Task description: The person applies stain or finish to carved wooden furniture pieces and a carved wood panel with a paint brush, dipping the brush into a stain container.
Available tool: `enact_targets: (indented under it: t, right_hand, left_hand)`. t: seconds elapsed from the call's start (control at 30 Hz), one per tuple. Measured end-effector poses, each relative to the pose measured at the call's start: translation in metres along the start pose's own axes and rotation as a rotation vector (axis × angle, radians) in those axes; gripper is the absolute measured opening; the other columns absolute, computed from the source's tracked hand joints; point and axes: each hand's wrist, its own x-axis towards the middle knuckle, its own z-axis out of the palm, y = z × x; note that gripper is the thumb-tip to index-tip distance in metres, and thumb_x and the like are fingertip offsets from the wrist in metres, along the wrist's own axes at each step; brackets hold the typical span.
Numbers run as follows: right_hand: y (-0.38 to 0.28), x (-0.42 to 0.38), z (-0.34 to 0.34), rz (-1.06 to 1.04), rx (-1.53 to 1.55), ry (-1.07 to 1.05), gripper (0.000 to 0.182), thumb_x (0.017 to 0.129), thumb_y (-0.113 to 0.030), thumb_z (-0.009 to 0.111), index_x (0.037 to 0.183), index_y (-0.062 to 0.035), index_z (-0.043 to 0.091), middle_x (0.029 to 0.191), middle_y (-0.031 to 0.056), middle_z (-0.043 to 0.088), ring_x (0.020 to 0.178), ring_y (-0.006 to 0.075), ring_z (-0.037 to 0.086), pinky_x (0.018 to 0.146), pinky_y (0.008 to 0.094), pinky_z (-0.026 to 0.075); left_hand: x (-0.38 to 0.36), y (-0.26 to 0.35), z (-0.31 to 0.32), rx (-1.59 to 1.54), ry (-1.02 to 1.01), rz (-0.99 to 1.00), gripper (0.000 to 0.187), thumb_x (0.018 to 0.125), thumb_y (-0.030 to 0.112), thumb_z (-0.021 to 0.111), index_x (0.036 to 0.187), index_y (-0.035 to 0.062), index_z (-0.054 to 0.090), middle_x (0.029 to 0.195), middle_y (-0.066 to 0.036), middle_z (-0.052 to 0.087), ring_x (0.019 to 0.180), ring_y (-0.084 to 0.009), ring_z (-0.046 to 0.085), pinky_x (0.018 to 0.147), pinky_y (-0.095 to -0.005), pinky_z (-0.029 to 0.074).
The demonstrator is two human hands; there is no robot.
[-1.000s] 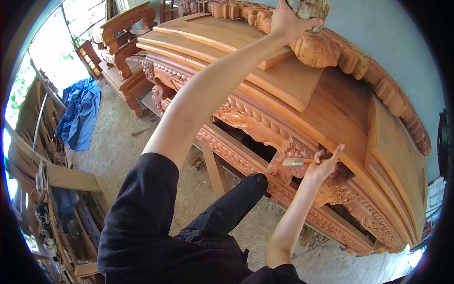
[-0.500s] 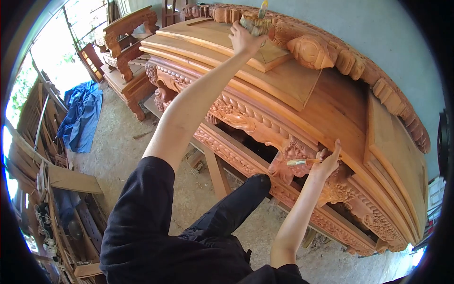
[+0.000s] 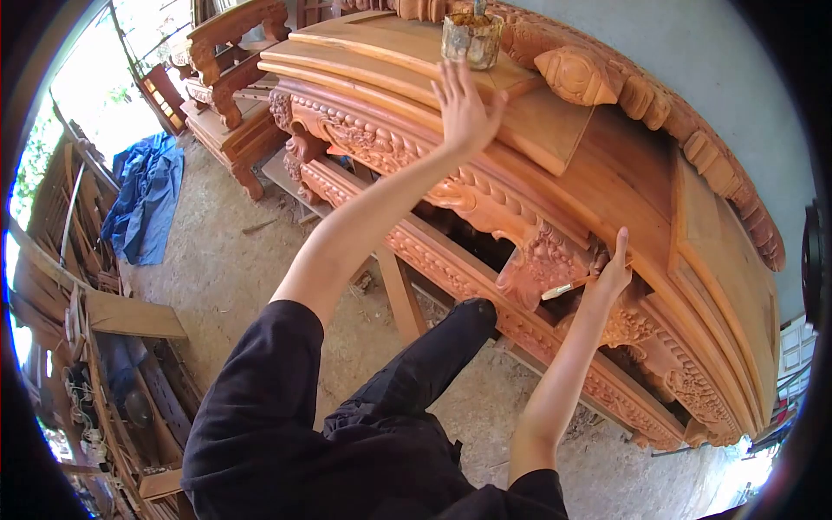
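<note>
A stained jar (image 3: 471, 41) with a handle standing up out of it rests on the top of the carved wooden furniture (image 3: 542, 130). Just below the jar, my left hand (image 3: 470, 113) has its fingers spread and holds nothing. My right hand (image 3: 611, 276) is closed around a small paintbrush (image 3: 559, 291) at the furniture's front edge, thumb pointing up. The brush's pale end points left, in front of the carved apron. Part of the handle is hidden by the hand.
A carved wooden bench (image 3: 230, 121) stands at the upper left, near a blue tarp (image 3: 143, 199) on the floor. Wooden planks and a rack (image 3: 130, 316) line the left side. A wooden strut (image 3: 399, 295) leans below the furniture, beside my knee.
My left hand has let go of the jar and moved down from it, its fingers now spread. My right hand has shifted slightly with the brush, which now tilts more.
</note>
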Motion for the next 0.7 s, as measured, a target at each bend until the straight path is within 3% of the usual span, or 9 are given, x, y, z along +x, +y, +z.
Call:
enact_targets:
  t: [0.03,0.17,0.23,0.3,0.37,0.43,0.5,0.57,0.7]
  right_hand:
    - [0.001,-0.001,-0.006,-0.044,-0.028,-0.017,0.038,0.084,-0.031,0.082,0.099,-0.0028,0.061,0.076,0.0016,0.061,0.040,0.0063,0.037,0.038,0.0215,0.026]
    - [0.000,-0.022,-0.035,0.013,-0.204,0.018,0.038,0.084,-0.034,0.081,0.095,-0.0032,0.062,0.075,0.0030,0.062,0.041,0.0063,0.040,0.038,0.0217,0.028]
    - [0.017,-0.021,-0.059,-0.012,-0.142,0.212,0.034,0.085,-0.034,0.080,0.090,-0.0041,0.064,0.073,0.0049,0.062,0.041,0.0065,0.041,0.037,0.0224,0.029]
    - [0.030,-0.017,-0.082,0.009,-0.072,0.284,0.033,0.086,-0.034,0.079,0.089,-0.0047,0.065,0.071,0.0041,0.061,0.044,0.0071,0.044,0.039,0.0237,0.032]
    - [0.029,-0.020,-0.088,0.089,-0.048,0.420,0.039,0.085,-0.041,0.079,0.089,-0.0040,0.065,0.072,0.0035,0.061,0.049,0.0097,0.047,0.043,0.0257,0.036]
    - [0.017,-0.035,-0.079,0.026,-0.050,0.479,0.051,0.080,-0.054,0.078,0.080,-0.0067,0.059,0.069,0.0027,0.056,0.052,0.0140,0.047,0.046,0.0281,0.038]
    - [0.020,-0.021,-0.099,0.159,0.098,0.423,0.047,0.083,-0.052,0.077,0.083,-0.0084,0.058,0.072,0.0047,0.057,0.054,0.0127,0.048,0.045,0.0267,0.036]
    - [0.023,-0.016,-0.115,0.174,0.139,0.357,0.045,0.085,-0.049,0.076,0.087,-0.0081,0.059,0.073,0.0053,0.058,0.053,0.0118,0.048,0.044,0.0257,0.034]
    - [0.018,-0.025,-0.097,0.181,0.147,0.334,0.033,0.093,-0.039,0.070,0.093,-0.0072,0.061,0.070,0.0048,0.061,0.048,0.0091,0.047,0.040,0.0224,0.030]
  left_hand:
    - [-0.021,0.008,-0.007,0.028,0.006,0.143,0.102,0.090,0.057,0.060,0.153,-0.0063,0.009,0.158,-0.033,0.014,0.149,-0.0444,0.009,0.121,-0.0545,0.007]
    - [-0.099,0.028,-0.035,-0.066,-0.125,0.229,0.094,0.093,0.054,0.057,0.155,-0.0021,0.012,0.159,-0.032,0.012,0.150,-0.0438,0.008,0.120,-0.0552,0.005]
    - [-0.137,0.021,-0.031,-0.069,-0.168,-0.036,0.095,0.092,0.055,0.058,0.155,-0.0011,0.013,0.160,-0.030,0.011,0.150,-0.0438,0.009,0.120,-0.0550,0.007]
    - [-0.168,0.007,-0.020,-0.256,-0.120,-0.455,0.100,0.090,0.062,0.057,0.155,-0.0009,0.014,0.159,-0.029,0.012,0.149,-0.0435,0.013,0.119,-0.0551,0.012]
    - [-0.182,-0.011,-0.006,-0.302,-0.128,-0.947,0.106,0.088,0.075,0.045,0.157,0.0018,0.012,0.161,-0.027,0.011,0.151,-0.0400,0.006,0.120,-0.0543,0.007]
    - [-0.170,-0.033,0.000,-0.430,-0.150,-1.419,0.113,0.083,0.086,0.036,0.157,0.0033,0.013,0.161,-0.023,0.015,0.149,-0.0397,0.016,0.119,-0.0548,0.015]
    - [-0.172,-0.100,0.039,-0.879,-0.190,-1.716,0.108,0.082,0.087,0.036,0.151,0.0040,0.029,0.142,-0.023,0.044,0.126,-0.0402,0.047,0.108,-0.0568,0.035]
    - [-0.163,-0.108,0.028,-1.431,-0.294,-1.528,0.101,0.083,0.088,0.034,0.149,0.0121,0.033,0.144,-0.017,0.045,0.121,-0.0365,0.051,0.104,-0.0541,0.040]
    - [-0.164,-0.095,0.032,-1.461,-0.106,-1.488,0.093,0.084,0.086,0.034,0.149,0.0197,0.034,0.146,-0.012,0.044,0.127,-0.0339,0.047,0.103,-0.0509,0.042]
